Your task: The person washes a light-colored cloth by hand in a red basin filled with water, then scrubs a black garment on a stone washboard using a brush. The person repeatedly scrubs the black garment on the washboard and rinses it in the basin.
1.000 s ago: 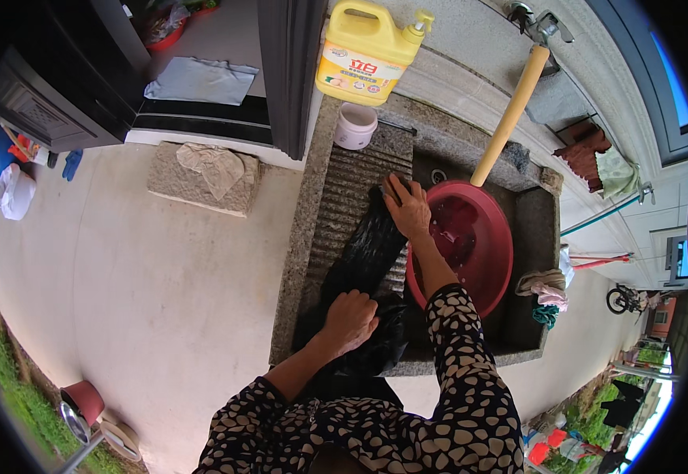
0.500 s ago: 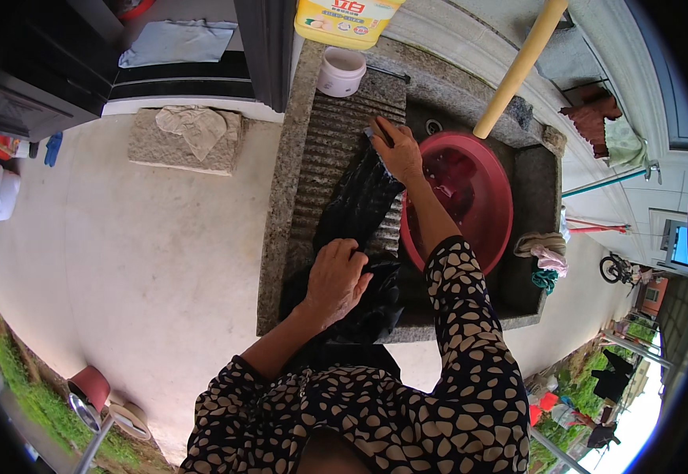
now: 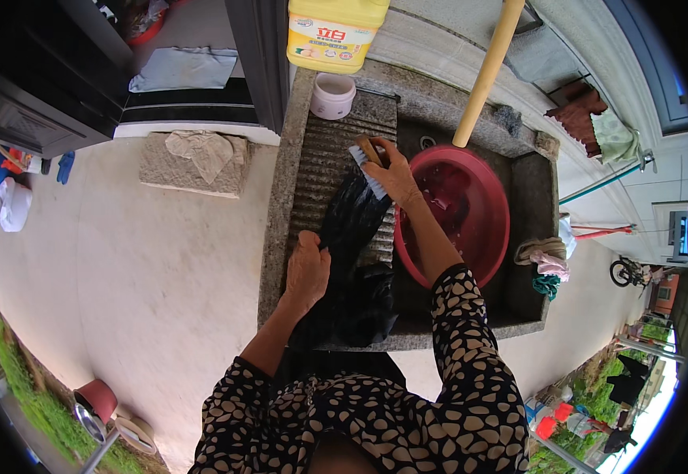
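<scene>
Though glossy, limp black cloth on ridged stone washboard

Left hand curled — right hand gripping, farther forward.

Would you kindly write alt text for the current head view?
A person's right hand holds a wooden-backed brush at the far end of black cloth on a ridged washboard; the left hand grips the cloth's edge. A red basin stands alongside.
</scene>
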Demonstrator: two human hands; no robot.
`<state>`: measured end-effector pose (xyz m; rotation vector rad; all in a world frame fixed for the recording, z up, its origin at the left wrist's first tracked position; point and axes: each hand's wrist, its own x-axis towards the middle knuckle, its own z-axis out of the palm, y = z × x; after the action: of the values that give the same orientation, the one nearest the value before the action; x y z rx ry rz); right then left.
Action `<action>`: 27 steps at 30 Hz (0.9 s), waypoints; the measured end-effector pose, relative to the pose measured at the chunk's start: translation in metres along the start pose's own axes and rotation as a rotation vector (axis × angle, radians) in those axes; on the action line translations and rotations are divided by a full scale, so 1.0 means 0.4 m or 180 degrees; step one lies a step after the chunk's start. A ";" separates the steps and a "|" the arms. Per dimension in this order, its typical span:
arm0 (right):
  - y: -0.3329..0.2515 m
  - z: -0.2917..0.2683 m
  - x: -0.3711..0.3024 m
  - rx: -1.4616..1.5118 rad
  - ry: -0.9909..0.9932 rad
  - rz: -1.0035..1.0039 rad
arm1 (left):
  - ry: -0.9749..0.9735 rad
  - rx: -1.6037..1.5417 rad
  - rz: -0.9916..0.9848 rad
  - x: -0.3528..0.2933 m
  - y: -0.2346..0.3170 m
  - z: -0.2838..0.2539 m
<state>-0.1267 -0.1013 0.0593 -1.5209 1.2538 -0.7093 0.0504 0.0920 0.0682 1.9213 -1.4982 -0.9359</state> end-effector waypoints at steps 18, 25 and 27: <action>0.073 0.115 -0.174 -0.2630 0.0184 -0.2166 | -0.0589 0.1710 0.1694 -0.102 0.056 0.039; 0.060 0.018 0.041 -0.2868 0.0716 -0.1233 | -0.0556 0.1735 0.1591 -0.084 0.067 0.051; 0.022 0.084 -0.087 -0.2305 0.0183 -0.1797 | -0.0615 0.1785 0.1442 -0.082 0.058 0.042</action>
<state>-0.1104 -0.0572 0.0452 -2.5258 1.1874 -0.6820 0.0182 0.1183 0.0820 1.7350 -2.3783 -0.5385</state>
